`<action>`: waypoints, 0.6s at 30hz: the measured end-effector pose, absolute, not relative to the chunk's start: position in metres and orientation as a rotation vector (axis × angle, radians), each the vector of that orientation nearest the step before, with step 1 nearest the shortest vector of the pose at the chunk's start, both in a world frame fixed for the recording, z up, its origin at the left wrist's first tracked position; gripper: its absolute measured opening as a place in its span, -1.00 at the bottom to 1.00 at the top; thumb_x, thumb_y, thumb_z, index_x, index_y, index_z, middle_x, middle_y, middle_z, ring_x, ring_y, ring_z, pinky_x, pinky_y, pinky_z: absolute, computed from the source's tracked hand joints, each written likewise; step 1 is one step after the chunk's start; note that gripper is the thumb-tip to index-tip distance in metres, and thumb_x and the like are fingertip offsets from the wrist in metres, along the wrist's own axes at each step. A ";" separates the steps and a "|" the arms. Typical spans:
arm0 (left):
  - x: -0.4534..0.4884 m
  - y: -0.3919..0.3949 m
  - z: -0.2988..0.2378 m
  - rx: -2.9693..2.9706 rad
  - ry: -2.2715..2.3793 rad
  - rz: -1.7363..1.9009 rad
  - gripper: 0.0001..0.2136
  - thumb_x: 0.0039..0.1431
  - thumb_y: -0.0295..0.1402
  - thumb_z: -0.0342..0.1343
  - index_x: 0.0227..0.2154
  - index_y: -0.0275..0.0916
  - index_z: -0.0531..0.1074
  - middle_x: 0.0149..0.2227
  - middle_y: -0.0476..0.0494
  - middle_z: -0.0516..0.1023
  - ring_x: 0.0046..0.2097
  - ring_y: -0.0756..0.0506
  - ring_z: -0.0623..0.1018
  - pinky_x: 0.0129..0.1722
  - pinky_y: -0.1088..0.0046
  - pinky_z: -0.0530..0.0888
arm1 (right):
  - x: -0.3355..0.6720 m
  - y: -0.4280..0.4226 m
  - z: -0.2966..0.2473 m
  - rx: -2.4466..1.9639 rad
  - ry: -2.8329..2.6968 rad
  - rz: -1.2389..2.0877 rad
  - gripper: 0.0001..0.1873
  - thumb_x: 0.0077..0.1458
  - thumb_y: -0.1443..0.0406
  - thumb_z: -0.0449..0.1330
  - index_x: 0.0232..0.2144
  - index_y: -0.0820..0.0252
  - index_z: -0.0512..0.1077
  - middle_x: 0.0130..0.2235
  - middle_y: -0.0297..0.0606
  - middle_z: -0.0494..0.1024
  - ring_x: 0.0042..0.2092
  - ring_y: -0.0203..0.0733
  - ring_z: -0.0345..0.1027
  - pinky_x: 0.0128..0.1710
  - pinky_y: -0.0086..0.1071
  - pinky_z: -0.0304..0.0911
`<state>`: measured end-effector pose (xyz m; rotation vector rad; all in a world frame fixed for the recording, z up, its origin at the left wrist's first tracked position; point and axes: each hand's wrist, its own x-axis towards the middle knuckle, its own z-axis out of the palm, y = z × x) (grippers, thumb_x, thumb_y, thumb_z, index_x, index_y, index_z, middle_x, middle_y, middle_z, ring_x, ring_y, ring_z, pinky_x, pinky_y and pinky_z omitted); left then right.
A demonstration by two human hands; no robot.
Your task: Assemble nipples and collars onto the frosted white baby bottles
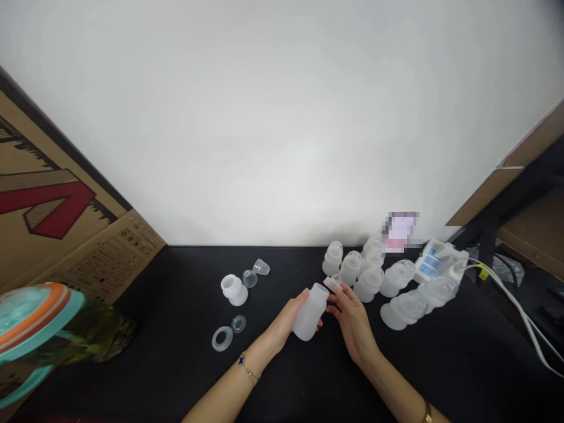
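Note:
My left hand (286, 320) is wrapped round a white frosted baby bottle (311, 312), tilted to the right with its mouth uncovered. Just right of that mouth, my right hand (350, 317) pinches a nipple collar (333, 282), which is apart from the bottle. To the left on the black table lie a second, wide-mouthed bottle (235, 289), a clear cap (261, 267), a nipple (249, 278), a white ring (222, 339) and another small nipple (238, 324).
Several capped bottles (369, 284) stand behind and right of my right hand. A white power strip (436, 261) with white cables (520, 305) sits at the right. A large jar (57, 323) with a teal and orange lid and a cardboard box (110, 247) are at the left.

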<state>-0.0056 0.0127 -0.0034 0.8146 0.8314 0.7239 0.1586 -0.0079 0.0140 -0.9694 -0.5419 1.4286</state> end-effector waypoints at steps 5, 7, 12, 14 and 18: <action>-0.004 0.012 0.003 0.852 0.880 0.701 -0.37 0.23 0.12 -0.02 -0.21 -0.47 0.57 -0.45 -0.31 0.61 -0.47 -0.10 0.57 -0.44 0.47 0.46 | 0.158 -0.009 0.013 -0.983 -0.595 1.440 -0.61 0.04 0.15 0.36 -0.08 0.12 0.52 -0.06 -0.24 0.58 -0.14 -0.14 0.41 -0.24 -0.36 0.33; -0.004 0.012 0.004 0.848 0.888 0.683 -0.37 0.23 0.12 -0.03 -0.19 -0.46 0.57 -0.45 -0.30 0.61 -0.48 -0.09 0.57 -0.44 0.47 0.46 | 0.158 -0.009 0.014 -0.988 -0.584 1.439 -0.59 0.01 0.15 0.38 -0.08 0.13 0.52 -0.05 -0.23 0.58 -0.10 -0.11 0.41 -0.18 -0.35 0.31; -0.005 0.011 -0.002 0.838 0.847 0.668 -0.37 0.24 0.12 -0.03 -0.21 -0.47 0.57 -0.45 -0.31 0.61 -0.49 -0.09 0.56 -0.48 0.49 0.44 | 0.156 -0.010 0.013 -0.969 -0.591 1.476 -0.57 -0.02 0.16 0.41 -0.08 0.12 0.52 -0.09 -0.25 0.60 -0.11 -0.10 0.43 -0.10 -0.33 0.28; -0.005 0.010 -0.003 0.837 0.833 0.674 -0.38 0.25 0.12 -0.04 -0.21 -0.46 0.56 -0.43 -0.32 0.61 -0.47 -0.10 0.57 -0.46 0.48 0.45 | 0.156 -0.011 0.013 -0.964 -0.602 1.489 -0.57 -0.03 0.16 0.41 -0.09 0.11 0.52 -0.09 -0.25 0.60 -0.10 -0.11 0.43 -0.08 -0.33 0.27; -0.005 0.010 -0.002 0.813 0.845 0.669 -0.38 0.25 0.12 -0.05 -0.22 -0.45 0.56 -0.43 -0.31 0.61 -0.45 -0.11 0.57 -0.42 0.46 0.46 | 0.155 -0.011 0.016 -0.963 -0.626 1.502 -0.56 -0.05 0.14 0.43 -0.10 0.11 0.53 -0.09 -0.24 0.60 -0.07 -0.08 0.42 -0.04 -0.30 0.26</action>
